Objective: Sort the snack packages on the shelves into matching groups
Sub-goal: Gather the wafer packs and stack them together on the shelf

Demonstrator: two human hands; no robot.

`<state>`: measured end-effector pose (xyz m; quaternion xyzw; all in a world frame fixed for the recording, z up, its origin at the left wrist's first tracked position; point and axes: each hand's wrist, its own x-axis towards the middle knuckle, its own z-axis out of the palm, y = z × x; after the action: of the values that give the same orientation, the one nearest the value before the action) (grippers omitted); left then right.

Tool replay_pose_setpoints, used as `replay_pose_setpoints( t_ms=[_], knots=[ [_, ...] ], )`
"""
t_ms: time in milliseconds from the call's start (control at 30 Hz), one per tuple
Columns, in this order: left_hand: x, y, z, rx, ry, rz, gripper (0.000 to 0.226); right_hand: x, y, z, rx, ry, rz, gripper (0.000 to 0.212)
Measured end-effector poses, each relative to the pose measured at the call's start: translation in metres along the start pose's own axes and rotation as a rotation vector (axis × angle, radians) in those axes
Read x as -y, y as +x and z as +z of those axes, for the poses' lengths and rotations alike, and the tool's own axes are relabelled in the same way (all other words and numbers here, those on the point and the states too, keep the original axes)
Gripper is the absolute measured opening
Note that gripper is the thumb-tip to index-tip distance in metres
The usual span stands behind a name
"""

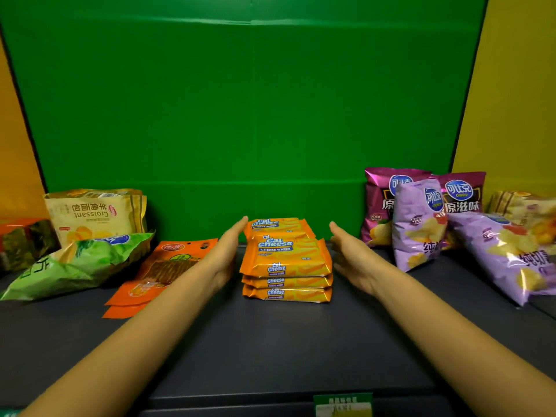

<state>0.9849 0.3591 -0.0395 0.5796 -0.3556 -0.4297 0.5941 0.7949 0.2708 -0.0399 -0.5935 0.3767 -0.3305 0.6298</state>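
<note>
- So the Cal Cheese wafer packs (285, 260) sit stacked mid-shelf (270, 341), already grouped.
- Left hand (225, 254) and right hand (352, 257) flank the stack, both flat with fingers straight, holding nothing. Probably squaring it up.
- The left looks to be touching the side; the right sits just beside.
- Purple chip bags (421, 224) cluster right; the croissant bags (96, 215), green bag (75, 263) and orange pouches (162, 272) are still mixed on the left.
</note>
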Motion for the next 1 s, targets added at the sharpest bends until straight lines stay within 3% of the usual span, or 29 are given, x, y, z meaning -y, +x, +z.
replay_pose_setpoints(
  t_ms=[133,233,300,367,667,867,1000],
  knots=[
    [-0.011,0.014,0.000,-0.062,-0.013,0.026,0.035,0.009,0.010,-0.004,-0.063,0.018,-0.007,0.067],
    [-0.010,0.028,0.003,-0.046,-0.017,-0.085,0.037,0.005,0.025,-0.002,-0.034,0.051,0.025,0.064],
    [-0.007,0.033,0.003,-0.030,0.007,-0.145,0.034,0.001,0.027,0.000,0.003,0.067,0.044,0.047],
    [-0.003,0.035,0.004,-0.022,0.020,-0.169,0.025,0.001,0.035,0.006,0.043,0.066,0.100,0.051],
    [-0.001,0.043,0.005,0.079,0.013,-0.096,0.012,0.003,0.036,0.011,0.081,0.011,0.091,0.035],
    [0.001,0.043,0.004,0.048,-0.019,-0.082,0.019,0.002,0.036,0.010,0.076,0.048,0.082,0.026],
    [-0.008,0.028,0.007,-0.164,0.117,0.004,0.039,0.010,0.033,0.008,-0.018,-0.086,-0.054,0.036]
  ],
)
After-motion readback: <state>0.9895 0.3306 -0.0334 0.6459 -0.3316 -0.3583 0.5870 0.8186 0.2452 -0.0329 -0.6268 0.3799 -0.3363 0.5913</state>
